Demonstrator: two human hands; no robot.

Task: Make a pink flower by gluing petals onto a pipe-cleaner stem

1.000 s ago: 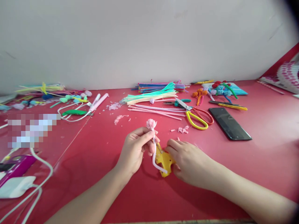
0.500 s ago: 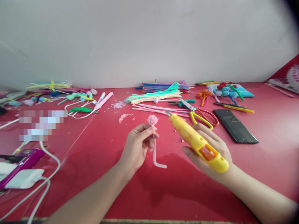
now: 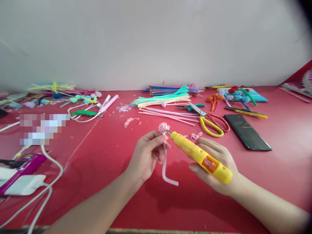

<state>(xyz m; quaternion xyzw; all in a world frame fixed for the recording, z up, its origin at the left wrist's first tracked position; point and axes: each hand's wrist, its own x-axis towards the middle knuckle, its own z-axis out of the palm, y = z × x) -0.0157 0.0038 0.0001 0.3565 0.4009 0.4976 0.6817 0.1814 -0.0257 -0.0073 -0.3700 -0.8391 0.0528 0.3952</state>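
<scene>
Between thumb and fingers, my left hand (image 3: 149,152) pinches a pink pipe-cleaner flower (image 3: 163,127) just under its head. Its pale stem hangs below the hand and bends to the right at the bottom. My right hand (image 3: 216,165) is wrapped round a yellow hot glue gun (image 3: 192,151), whose body hides part of the palm and fingers. The metal nozzle points up and left and is at the right underside of the flower head; whether it touches, I cannot tell. Pink scraps (image 3: 196,135) lie on the table behind the glue gun.
Scissors (image 3: 211,127) with red and yellow handles and a black phone (image 3: 247,131) lie beyond my right hand. Bundled pipe cleaners (image 3: 168,97) rest near the wall. White cables (image 3: 55,162) and a purple-and-white plug block (image 3: 24,175) are at the left on the red table (image 3: 97,169).
My right hand has brought the glue gun left and down, so its nozzle is now at the flower head. The flower and my left hand have shifted slightly right.
</scene>
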